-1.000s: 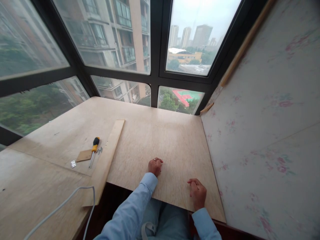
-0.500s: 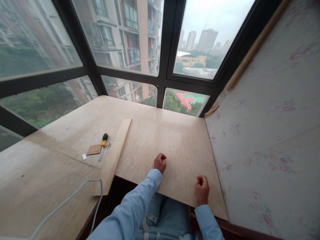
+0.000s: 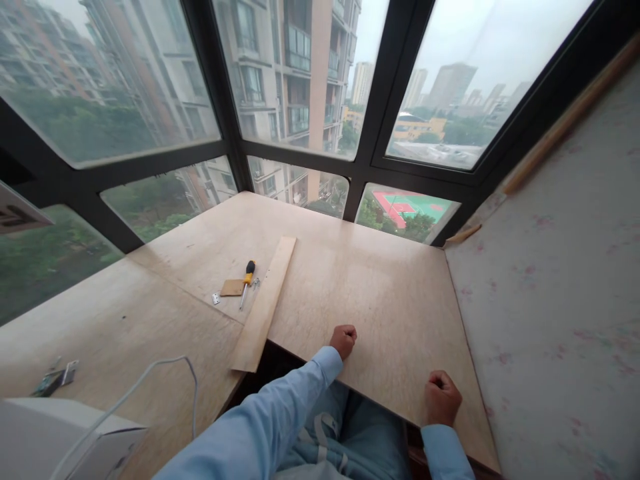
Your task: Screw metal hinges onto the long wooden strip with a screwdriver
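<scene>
My left hand rests in a loose fist near the front edge of the tabletop, with nothing seen in it. Further right, close to the wall, my right hand is also curled into a fist on the surface. To the left of both hands a long wooden board lies flat, its near end reaching the table's inner edge. Beside the board are a yellow-and-black screwdriver, a few small screws, a brown rectangular piece and a small metal hinge. Neither hand touches them.
A white box stands at the lower left, with a pale cable looping over the table. Behind it lie small metal parts. Framed windows enclose the far side; a flowered wall bounds the right.
The view has swung left, bringing the white box and metal parts into sight. Both hands stay in fists on the table, and the board and tools lie as before.
</scene>
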A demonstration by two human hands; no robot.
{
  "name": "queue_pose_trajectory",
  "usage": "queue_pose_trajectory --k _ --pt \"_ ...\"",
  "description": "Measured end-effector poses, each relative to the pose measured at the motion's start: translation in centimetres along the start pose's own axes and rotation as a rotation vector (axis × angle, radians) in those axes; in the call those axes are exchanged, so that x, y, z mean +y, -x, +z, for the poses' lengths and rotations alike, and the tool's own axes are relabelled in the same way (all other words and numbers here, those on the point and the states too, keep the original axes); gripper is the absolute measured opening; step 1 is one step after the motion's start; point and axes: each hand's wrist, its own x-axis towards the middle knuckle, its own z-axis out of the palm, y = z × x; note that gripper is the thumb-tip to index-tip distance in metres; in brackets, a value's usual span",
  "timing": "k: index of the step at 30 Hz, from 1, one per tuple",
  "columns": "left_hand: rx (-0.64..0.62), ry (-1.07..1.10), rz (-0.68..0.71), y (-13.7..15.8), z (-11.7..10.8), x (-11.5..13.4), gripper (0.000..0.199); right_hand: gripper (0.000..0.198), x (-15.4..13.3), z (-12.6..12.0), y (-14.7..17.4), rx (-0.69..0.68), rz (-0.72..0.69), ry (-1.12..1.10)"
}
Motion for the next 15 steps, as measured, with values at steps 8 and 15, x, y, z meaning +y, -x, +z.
queue_pose_trajectory --k 8,15 --pt "-0.187 -0.015 0.037 2.0 -0.9 -0.9 0.011 0.009 -1.0 -0.1 0.3 -0.016 0.020 0.111" --pt "-0.263 0.055 -0.006 2.0 -1.6 -0.4 0.013 0.013 -1.0 -0.2 0.1 -0.024 0.039 0.149"
